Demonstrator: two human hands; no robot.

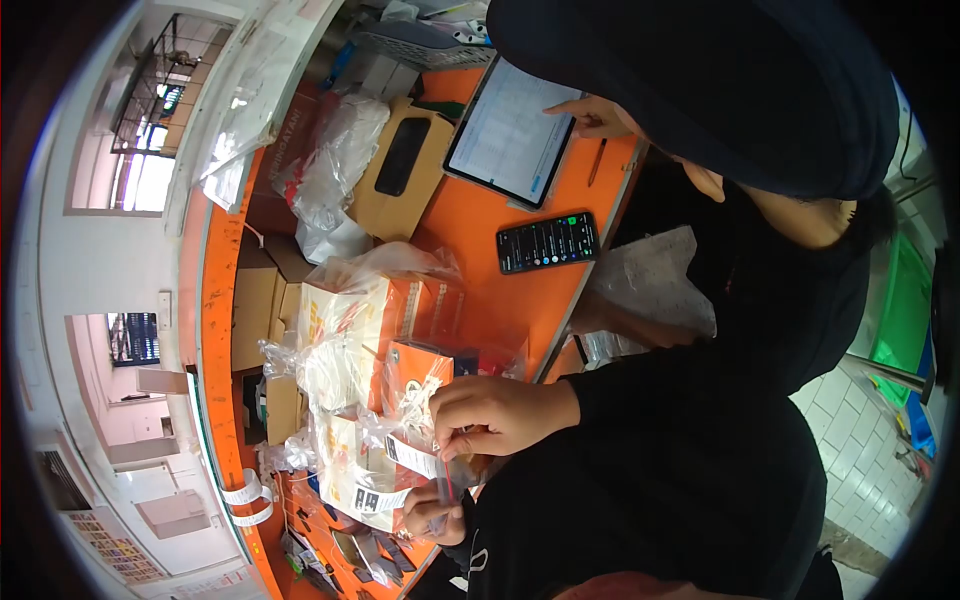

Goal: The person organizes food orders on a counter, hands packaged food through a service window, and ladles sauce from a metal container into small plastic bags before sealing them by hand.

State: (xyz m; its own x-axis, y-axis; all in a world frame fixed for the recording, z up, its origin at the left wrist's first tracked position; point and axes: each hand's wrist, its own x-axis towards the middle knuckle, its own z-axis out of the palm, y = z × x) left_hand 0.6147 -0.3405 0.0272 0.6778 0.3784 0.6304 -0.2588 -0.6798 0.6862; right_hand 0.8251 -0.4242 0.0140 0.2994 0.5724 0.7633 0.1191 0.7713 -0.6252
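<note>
My right hand (pixel 505 415) is closed, its fingertips pinched at the upper end of a small clear plastic bag (pixel 455 482) with a red strip along it. Closed around the bag's other side is my left hand (pixel 437 516). A white printed paper slip (pixel 412 457) lies against the bag beside my right fingertips. Another printed paper strip (pixel 380 499) curls out next to my left fingers. Just beyond my hands stand white and orange boxes (pixel 345 330) wrapped in clear plastic, and a small orange box (pixel 420 365). The bag's contents are too small to tell.
Another person in a dark cap (pixel 700 80) touches a tablet (pixel 515 130) with one hand (pixel 595 115). A phone (pixel 547 242) and a pen (pixel 597 162) lie on the orange table (pixel 470 225). Cardboard (pixel 425 170) bears a dark phone-like object (pixel 402 156).
</note>
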